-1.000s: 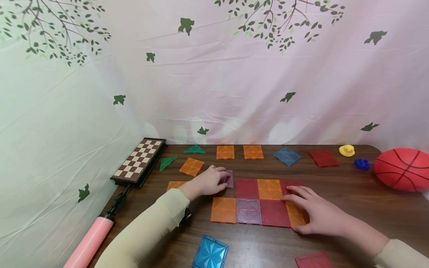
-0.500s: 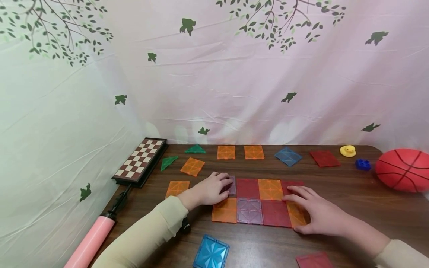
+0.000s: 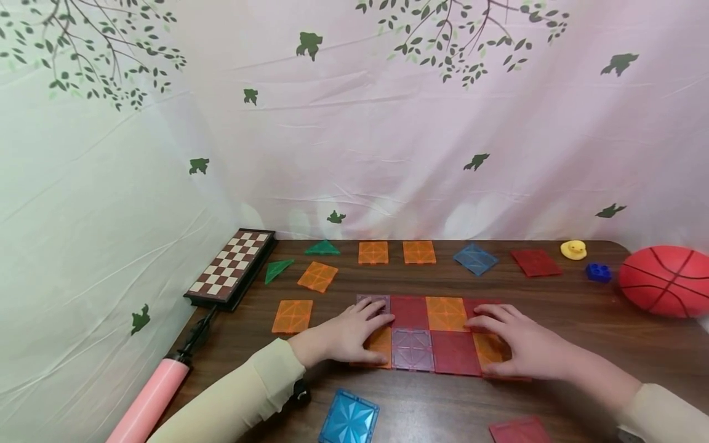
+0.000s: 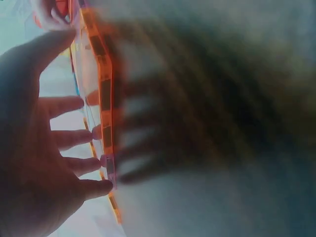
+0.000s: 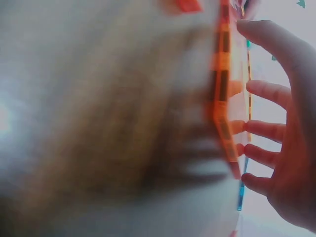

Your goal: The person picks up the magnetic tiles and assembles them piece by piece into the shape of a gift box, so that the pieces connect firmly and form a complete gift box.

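Note:
Two rows of translucent square magnetic tiles lie edge to edge on the table in the head view. My left hand (image 3: 349, 334) rests with fingers spread over the left end, across a purple tile (image 3: 386, 305) and an orange tile (image 3: 382, 342). My right hand (image 3: 534, 348) lies spread on the right end, partly covering a red tile (image 3: 480, 302) and another orange tile (image 3: 487, 351). Between the hands show a purple tile (image 3: 412, 349), red tiles and an orange tile (image 3: 445, 314). Fingertips touch the tiles' top faces in both wrist views.
Loose orange, green, blue and red tiles lie behind. A shiny blue tile (image 3: 350, 418) and a red tile (image 3: 519, 431) sit nearer. A chessboard (image 3: 229, 266) and pink pump (image 3: 149, 400) stand left; a rubber duck (image 3: 573, 249), blue block (image 3: 599, 272) and red ball (image 3: 667, 280) right.
My left hand has slid the purple tile rightward against the red one, then moved nearer and spread over the left end. My right hand has stayed about where it was.

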### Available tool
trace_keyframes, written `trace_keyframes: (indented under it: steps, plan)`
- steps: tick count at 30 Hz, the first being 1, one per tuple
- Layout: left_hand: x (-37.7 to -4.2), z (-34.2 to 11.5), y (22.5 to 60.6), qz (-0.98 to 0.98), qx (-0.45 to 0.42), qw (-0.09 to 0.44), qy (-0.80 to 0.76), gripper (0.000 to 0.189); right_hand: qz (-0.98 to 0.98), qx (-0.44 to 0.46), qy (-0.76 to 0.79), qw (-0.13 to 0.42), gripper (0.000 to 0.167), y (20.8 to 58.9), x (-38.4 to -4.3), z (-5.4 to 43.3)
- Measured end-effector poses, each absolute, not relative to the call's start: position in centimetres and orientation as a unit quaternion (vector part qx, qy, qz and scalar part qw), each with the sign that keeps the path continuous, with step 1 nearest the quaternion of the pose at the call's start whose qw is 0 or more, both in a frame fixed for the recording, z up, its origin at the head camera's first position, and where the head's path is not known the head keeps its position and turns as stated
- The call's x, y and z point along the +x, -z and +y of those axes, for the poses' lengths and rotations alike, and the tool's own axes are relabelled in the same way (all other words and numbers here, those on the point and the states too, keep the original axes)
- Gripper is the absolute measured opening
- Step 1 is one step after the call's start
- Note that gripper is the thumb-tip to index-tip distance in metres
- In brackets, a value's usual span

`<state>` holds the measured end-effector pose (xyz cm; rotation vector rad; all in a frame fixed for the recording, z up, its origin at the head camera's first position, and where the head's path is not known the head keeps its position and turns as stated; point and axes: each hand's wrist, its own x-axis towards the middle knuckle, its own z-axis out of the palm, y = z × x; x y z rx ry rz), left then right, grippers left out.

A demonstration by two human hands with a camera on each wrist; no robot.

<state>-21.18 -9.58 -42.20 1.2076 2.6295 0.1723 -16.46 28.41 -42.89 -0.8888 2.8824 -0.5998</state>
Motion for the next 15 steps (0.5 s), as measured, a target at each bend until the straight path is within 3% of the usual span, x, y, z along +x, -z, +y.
trace_keyframes:
  steps: [8, 15]
  plan:
    - [-20.5, -9.8, 42.6, 0.894, 0.421, 0.138, -0.062, 0.088, 0.949, -0.24, 0.203, -0.005, 0.048, 41.4, -22.2, 27.9]
    - [-20.4, -9.5, 42.9, 0.895, 0.421, 0.132, -0.07, 0.082, 0.968, -0.153, 0.2, -0.012, 0.053, 42.3, -28.7, 28.3]
